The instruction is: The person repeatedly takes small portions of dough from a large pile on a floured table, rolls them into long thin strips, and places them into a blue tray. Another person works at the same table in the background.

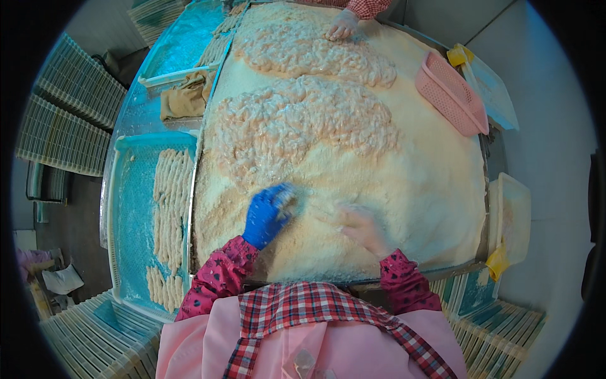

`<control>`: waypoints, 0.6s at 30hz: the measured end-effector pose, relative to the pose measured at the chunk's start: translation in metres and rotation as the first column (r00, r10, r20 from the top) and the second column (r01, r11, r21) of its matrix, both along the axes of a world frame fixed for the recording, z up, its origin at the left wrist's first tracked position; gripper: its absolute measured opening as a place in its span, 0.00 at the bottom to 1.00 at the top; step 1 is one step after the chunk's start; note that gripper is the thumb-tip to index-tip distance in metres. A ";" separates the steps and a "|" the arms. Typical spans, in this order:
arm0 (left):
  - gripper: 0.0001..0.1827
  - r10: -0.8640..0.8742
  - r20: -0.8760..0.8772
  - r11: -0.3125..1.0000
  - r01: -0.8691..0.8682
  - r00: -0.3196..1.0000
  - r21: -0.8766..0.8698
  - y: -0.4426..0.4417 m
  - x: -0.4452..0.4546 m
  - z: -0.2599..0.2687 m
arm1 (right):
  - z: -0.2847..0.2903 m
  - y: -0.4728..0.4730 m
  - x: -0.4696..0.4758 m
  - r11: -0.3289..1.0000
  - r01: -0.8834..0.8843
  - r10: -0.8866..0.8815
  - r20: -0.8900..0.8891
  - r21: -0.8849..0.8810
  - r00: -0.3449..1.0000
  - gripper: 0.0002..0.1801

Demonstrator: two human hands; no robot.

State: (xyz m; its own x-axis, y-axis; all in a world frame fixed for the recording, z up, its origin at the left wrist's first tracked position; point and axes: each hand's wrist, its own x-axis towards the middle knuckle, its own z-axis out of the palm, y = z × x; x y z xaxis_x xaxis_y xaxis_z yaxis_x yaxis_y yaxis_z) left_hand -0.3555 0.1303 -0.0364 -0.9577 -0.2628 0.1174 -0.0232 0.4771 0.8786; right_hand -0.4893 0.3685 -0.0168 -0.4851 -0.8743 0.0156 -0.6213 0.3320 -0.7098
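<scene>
My left hand (pixel 266 214), in a blue glove, is curled low over a bed of pale breading crumbs (pixel 326 260). Whitish crumbs cover its blurred fingertips, and whether they grip a piece cannot be made out. To its right, my right hand (pixel 363 226) in a clear glove is blurred by motion just above the crumbs, fingers pointing left; what they hold is unclear. Beyond both hands lies a wide heap of raw, glistening meat strips (pixel 303 123). At my left, rows of coated strips (pixel 169 203) lie in a blue-green mesh tray (pixel 130 227) with a white rim.
Across the table, a co-worker's gloved hand (pixel 343 26) touches a second meat heap (pixel 312 52). A pink perforated basket (pixel 452 94) and a plastic tub (pixel 513 218) stand at the right edge. Folded brown cloth (pixel 184 100) lies at upper left. Stacked trays (pixel 102 336) flank me.
</scene>
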 end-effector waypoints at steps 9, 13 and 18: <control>0.21 -0.141 0.056 0.926 0.152 0.988 -0.346 0.028 -0.013 -0.047 | -0.030 0.048 -0.033 0.947 0.309 -0.267 -0.313 0.090 0.911 0.23; 0.20 -0.082 -0.105 0.885 0.024 0.991 -0.464 0.045 -0.019 -0.039 | -0.049 0.070 -0.021 0.902 0.431 -0.425 -0.218 -0.026 0.878 0.22; 0.16 -0.056 0.118 0.976 0.030 0.991 0.215 0.073 -0.055 -0.063 | -0.012 0.011 0.005 0.911 0.407 -0.413 -0.129 -0.069 0.902 0.25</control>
